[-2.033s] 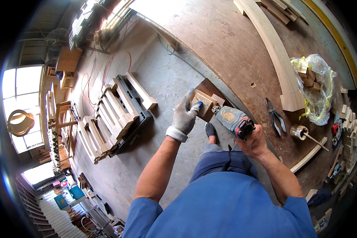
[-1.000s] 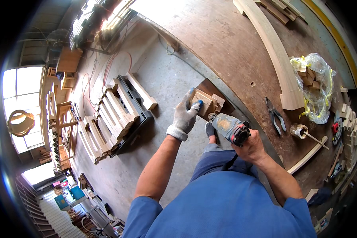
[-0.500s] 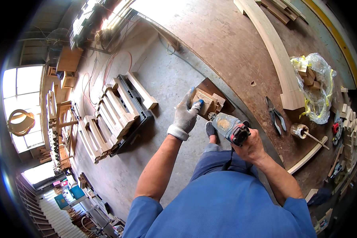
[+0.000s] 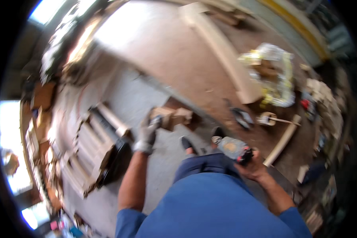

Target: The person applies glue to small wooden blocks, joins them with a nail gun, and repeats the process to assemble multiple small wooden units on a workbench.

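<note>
My left hand [image 4: 147, 133], in a grey glove, is closed on the left end of a pale wooden piece [image 4: 167, 118]. The wood sits at a dark brown board [image 4: 173, 102] by the table edge; blur hides its exact shape. Lower and to the right, my bare right hand [image 4: 253, 166] grips a hand-held power tool [image 4: 232, 147] with a dusty grey body and a red-and-black end. The tool is apart from the wood, and its kind is unclear.
Left of me, wooden pieces [image 4: 87, 158] are stacked on a black pallet [image 4: 117, 160]. The brown table [image 4: 178, 51] carries a long curved beam [image 4: 226, 55], a plastic bag of blocks [image 4: 271, 85], pliers [image 4: 240, 117], a pot with a stick [image 4: 267, 118] and a wooden strip [image 4: 282, 141].
The view has swung and blurred. My right hand has drawn the power tool back from the wood, down and right. The left hand stays at the wood, now gripping its left end.
</note>
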### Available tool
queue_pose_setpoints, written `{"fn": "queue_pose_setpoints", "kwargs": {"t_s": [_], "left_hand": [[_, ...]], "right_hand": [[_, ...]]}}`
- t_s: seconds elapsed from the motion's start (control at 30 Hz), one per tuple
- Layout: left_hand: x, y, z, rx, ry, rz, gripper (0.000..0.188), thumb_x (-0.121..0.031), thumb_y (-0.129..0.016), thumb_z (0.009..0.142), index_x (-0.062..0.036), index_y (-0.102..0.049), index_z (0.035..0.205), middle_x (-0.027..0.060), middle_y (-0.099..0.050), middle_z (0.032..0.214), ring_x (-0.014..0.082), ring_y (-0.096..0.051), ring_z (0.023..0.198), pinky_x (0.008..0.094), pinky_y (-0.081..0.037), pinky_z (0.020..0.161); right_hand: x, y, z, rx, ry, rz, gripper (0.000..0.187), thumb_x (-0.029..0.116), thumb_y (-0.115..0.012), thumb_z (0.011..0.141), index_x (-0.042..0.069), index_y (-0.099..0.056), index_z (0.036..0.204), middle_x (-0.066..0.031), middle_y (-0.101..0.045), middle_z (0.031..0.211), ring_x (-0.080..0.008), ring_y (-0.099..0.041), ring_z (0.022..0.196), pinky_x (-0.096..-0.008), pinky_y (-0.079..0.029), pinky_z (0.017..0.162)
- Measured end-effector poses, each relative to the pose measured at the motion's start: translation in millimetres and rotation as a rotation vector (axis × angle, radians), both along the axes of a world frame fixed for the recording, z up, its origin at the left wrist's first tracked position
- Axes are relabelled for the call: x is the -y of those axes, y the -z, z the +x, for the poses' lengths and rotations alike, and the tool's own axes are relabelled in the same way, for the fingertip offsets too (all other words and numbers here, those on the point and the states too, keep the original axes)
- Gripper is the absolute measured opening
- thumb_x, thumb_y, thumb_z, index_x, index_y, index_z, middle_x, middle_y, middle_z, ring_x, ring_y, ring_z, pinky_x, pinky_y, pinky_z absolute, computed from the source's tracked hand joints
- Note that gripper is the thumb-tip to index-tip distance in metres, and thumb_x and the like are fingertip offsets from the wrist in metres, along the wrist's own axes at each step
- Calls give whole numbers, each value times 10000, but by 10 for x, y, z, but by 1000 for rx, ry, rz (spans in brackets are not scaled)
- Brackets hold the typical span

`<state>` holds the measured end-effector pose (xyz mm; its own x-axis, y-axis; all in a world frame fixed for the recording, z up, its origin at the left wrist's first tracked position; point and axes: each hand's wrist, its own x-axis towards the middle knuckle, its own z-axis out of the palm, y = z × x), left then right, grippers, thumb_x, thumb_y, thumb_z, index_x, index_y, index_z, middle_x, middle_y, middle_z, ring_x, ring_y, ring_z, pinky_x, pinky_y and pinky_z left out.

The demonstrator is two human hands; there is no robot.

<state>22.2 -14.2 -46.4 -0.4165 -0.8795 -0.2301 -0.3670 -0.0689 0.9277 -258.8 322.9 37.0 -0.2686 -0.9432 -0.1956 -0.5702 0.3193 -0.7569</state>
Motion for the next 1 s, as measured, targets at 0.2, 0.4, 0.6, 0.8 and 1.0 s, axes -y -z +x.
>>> {"fn": "queue_pose_setpoints", "kwargs": {"t_s": [0.2,0.4,0.6,0.8,1.0], "left_hand": [[64,92,92,-70,22,-6,535,-223,-626,1073,28,-509,1530,130,-622,1434,219,-584,1289,351,-452,1126],[23,120,17,2,-19,7,580,-300,-625,1086,28,-491,1545,152,-586,1490,222,-565,1323,344,-437,1145],[-386,119,181,527,-32,-356,1171,-306,-1014,690,41,-360,1597,227,-518,1537,339,-517,1407,427,-427,1185],[-933,606,189,433,-130,-125,1360,-405,-1021,638,109,-217,1607,308,-387,1620,397,-378,1528,417,-325,1256],[-797,1050,-270,319,-267,16,942,-356,-987,714,-21,-502,1449,147,-664,1355,292,-629,1275,426,-502,1091]], "right_hand": [[-1165,-152,-188,110,789,106,336,168,-782,779,-10,-702,1053,-94,-741,872,-216,-741,863,-384,-583,795],[-2525,685,-1107,63,1342,470,221,93,-740,829,-10,-661,1008,-125,-686,750,-186,-659,554,-361,-509,471],[-3999,2165,-2033,-359,1227,485,489,26,-694,796,-31,-576,1267,-207,-697,1093,-312,-713,935,-453,-585,799],[-3531,2330,-2354,-385,1174,793,651,80,-759,813,-61,-539,1409,-281,-540,1499,-432,-548,1370,-470,-451,1145],[-3085,1598,-1982,-516,960,654,375,144,-698,887,-22,-690,1224,-277,-727,1168,-403,-698,1117,-476,-533,997]]}}
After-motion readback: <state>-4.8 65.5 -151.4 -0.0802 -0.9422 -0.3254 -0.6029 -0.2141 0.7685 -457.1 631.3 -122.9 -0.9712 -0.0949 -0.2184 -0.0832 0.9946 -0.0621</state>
